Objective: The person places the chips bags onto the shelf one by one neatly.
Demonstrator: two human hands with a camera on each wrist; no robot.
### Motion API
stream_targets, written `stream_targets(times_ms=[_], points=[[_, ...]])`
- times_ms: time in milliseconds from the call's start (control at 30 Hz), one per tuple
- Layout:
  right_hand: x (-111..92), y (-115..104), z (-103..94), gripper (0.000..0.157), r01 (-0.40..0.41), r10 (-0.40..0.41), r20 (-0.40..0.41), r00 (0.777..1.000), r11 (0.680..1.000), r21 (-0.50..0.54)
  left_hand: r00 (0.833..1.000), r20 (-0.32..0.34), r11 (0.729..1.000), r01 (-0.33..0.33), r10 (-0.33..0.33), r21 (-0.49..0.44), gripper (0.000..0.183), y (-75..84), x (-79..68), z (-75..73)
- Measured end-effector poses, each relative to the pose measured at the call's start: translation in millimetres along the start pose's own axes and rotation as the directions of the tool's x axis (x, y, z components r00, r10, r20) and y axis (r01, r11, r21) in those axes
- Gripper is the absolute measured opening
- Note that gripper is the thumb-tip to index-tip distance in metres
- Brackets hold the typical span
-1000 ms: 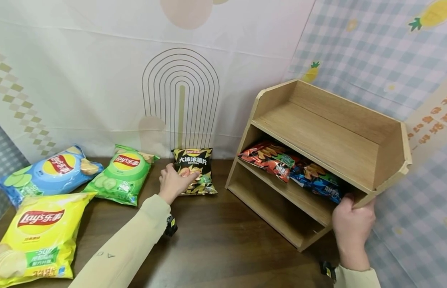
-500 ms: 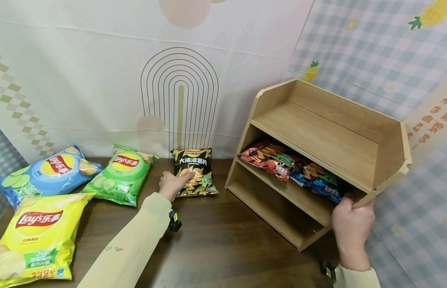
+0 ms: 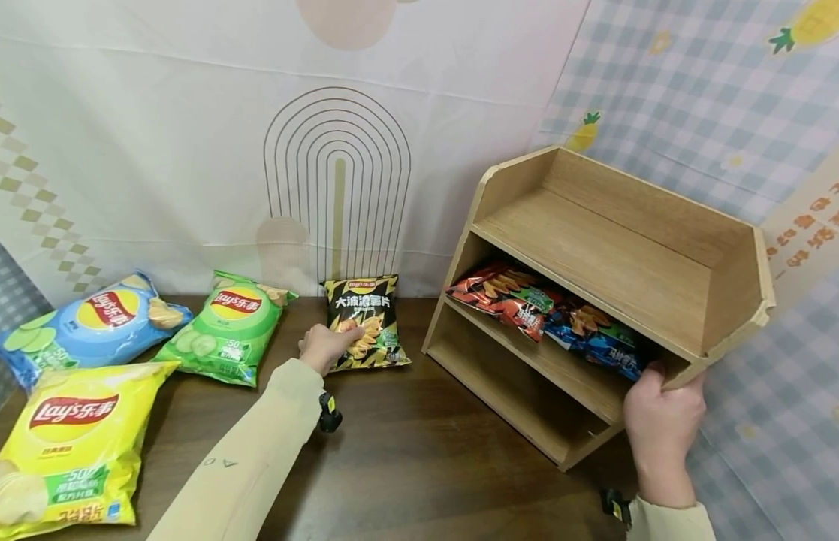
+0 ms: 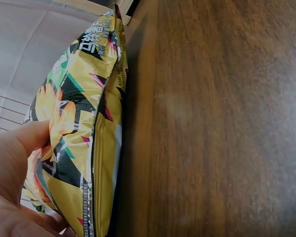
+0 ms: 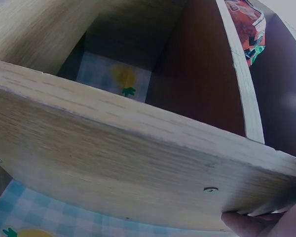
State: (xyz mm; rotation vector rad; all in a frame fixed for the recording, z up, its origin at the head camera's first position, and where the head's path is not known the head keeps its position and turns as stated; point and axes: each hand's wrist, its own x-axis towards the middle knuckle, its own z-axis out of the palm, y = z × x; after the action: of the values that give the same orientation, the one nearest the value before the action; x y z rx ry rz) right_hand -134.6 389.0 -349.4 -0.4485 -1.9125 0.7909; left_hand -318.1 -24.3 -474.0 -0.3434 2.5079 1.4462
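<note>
You gripped a black chip bag (image 3: 377,319) and a wooden shelf (image 3: 615,252).
At left, a yellow bag (image 3: 74,443), a blue bag (image 3: 88,323) and a green bag (image 3: 223,330) lay on the desk (image 3: 405,466); near the centre, your left hand (image 3: 321,348) pinched the black chip bag's left edge; at right, a red packet (image 3: 503,299) lay in the wooden shelf, whose right side your right hand (image 3: 665,421) grasped.
</note>
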Motion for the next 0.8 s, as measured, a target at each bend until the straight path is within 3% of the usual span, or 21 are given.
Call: stream_targets(times_ms=[133,467,633,800], points=[[0,0,3.3,0.043,-0.009,0.009,0.007,1.0,1.0,0.001,1.0,-0.01,1.0,0.007,-0.007,0.012,0.093,-0.8,-2.5,-2.0],[3,2,1.4,0.045,-0.077,0.077,-0.003,0.997,0.997,-0.012,0.995,-0.075,0.994,-0.063,0.07,0.088,0.075,2.4,-12.5,7.0],[2,2,0.5,0.045,-0.072,0.072,0.001,0.997,0.997,-0.02,0.991,-0.102,0.996,-0.083,0.085,0.026,0.081,3.3,-15.0,10.0],[2,2,0.8,0.045,-0.061,0.061,-0.006,0.998,0.998,-0.021,0.998,-0.025,0.995,-0.065,0.063,-0.076,0.053,-0.5,-15.9,6.5]])
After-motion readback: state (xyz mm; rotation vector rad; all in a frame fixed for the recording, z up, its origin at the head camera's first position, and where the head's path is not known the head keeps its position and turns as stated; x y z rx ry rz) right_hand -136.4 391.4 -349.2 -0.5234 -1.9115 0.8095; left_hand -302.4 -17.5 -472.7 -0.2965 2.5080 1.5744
